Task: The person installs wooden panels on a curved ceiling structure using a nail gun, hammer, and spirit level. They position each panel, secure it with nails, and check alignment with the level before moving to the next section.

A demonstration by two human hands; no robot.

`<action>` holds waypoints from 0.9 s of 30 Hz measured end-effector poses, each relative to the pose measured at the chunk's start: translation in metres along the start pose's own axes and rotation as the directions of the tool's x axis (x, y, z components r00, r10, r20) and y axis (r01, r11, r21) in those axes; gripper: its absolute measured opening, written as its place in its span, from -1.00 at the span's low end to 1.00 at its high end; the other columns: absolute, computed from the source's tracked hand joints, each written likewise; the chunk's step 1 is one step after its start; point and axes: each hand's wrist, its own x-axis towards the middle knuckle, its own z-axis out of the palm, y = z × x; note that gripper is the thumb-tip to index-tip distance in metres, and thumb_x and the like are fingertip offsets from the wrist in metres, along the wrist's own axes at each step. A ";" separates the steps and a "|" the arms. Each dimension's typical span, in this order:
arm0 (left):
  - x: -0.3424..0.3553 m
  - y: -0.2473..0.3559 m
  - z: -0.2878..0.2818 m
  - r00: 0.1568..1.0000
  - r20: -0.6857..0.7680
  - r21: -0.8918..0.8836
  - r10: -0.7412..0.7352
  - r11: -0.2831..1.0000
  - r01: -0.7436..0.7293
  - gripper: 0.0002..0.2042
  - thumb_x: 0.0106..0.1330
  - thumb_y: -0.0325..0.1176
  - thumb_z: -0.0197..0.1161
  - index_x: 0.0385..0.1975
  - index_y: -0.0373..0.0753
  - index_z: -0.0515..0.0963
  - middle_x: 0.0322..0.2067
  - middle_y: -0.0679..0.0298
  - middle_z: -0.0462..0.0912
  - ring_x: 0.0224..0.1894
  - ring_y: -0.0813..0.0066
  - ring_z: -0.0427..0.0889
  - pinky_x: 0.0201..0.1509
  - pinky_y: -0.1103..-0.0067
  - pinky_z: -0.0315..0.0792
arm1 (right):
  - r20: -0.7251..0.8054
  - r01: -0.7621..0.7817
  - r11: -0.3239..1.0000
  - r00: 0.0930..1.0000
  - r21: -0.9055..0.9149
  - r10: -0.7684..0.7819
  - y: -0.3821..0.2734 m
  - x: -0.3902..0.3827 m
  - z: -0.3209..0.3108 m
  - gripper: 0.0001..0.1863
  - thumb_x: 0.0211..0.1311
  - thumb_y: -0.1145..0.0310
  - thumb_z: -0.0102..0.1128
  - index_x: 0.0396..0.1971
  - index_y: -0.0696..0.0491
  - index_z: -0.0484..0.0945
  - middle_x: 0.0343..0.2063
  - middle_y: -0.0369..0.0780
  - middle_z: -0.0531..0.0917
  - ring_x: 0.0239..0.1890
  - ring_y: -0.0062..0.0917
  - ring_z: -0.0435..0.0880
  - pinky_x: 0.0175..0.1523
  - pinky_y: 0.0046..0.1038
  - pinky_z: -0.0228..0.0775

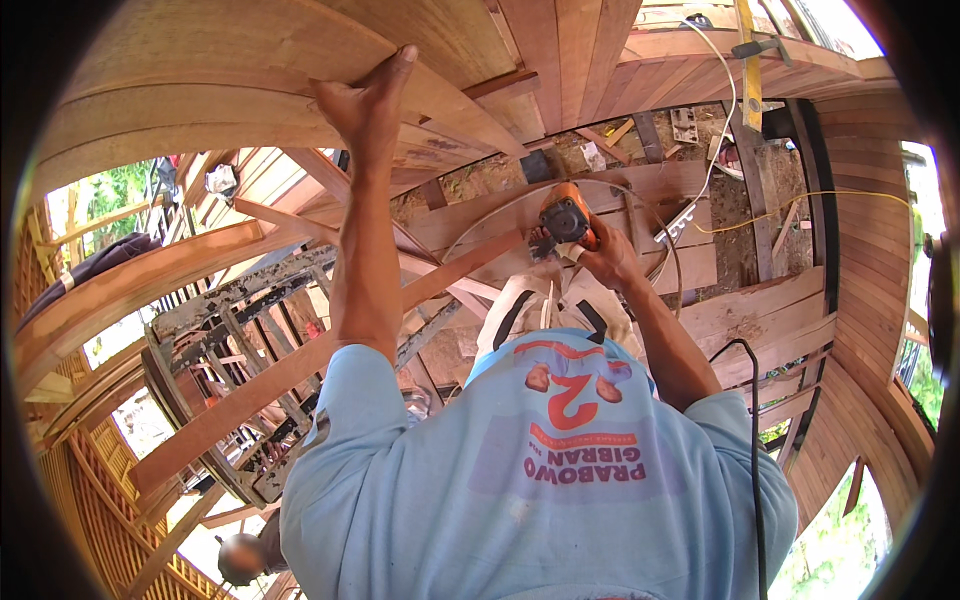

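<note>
My left hand [365, 105] rests high on the wooden plank panel [230, 70], thumb and a finger spread apart; its other fingers are hard to make out. In front of my body, my right hand [610, 255] is wrapped round an orange-and-black power tool [568, 215]. What kind of power tool it is I cannot tell. A long wooden strip [450, 268] slants from lower left up to beside the tool, its far end close to the tool's left side. Whether the two touch is unclear.
A yellow spirit level [751, 80] and a hammer [755, 46] are at the upper right. A white cord [728, 75] and a yellow cord [770, 212] run nearby. A worn black metal frame [215, 330] stands left. Another person [245, 558] is at lower left.
</note>
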 end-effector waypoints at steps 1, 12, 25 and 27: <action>0.000 -0.001 -0.002 1.000 0.009 0.026 -0.003 1.000 0.003 -0.68 0.11 -0.59 0.57 -0.21 -0.51 0.58 -0.29 0.14 0.70 -0.25 0.49 0.68 -0.12 0.56 0.60 | 0.005 -0.008 1.000 1.000 -0.001 0.008 -0.001 -0.001 0.000 -0.35 0.08 0.05 0.43 0.16 0.02 0.57 -0.21 -0.03 0.78 -0.10 -0.07 0.75 0.02 -0.16 0.53; -0.004 -0.001 0.003 0.999 -0.023 -0.015 0.022 1.000 -0.023 -0.57 0.09 -0.57 0.60 -0.10 -0.52 0.54 -0.21 0.11 0.70 -0.22 0.48 0.67 -0.11 0.55 0.60 | -0.010 0.016 1.000 1.000 0.020 -0.016 0.002 -0.005 0.007 -0.35 0.10 -0.02 0.44 0.15 0.00 0.58 -0.23 -0.04 0.78 -0.13 -0.06 0.75 0.01 -0.16 0.51; -0.002 -0.015 0.004 0.999 -0.020 -0.010 0.034 0.999 -0.034 -0.61 0.10 -0.64 0.56 -0.12 -0.52 0.52 -0.24 0.11 0.69 -0.27 0.46 0.70 -0.22 0.58 0.66 | 0.000 0.014 1.000 1.000 -0.006 -0.014 0.010 -0.002 0.010 -0.39 0.12 0.03 0.40 0.14 0.02 0.56 -0.20 -0.04 0.77 -0.08 -0.06 0.73 0.02 -0.13 0.50; 0.000 -0.014 0.009 0.998 -0.037 -0.020 0.059 0.998 -0.059 -0.60 0.09 -0.64 0.56 -0.11 -0.51 0.51 -0.24 0.11 0.69 -0.27 0.46 0.70 -0.23 0.58 0.66 | -0.014 0.017 1.000 1.000 -0.010 -0.017 0.011 -0.003 0.011 -0.38 0.12 0.03 0.40 0.16 0.01 0.56 -0.18 -0.04 0.77 -0.07 -0.06 0.73 0.04 -0.13 0.50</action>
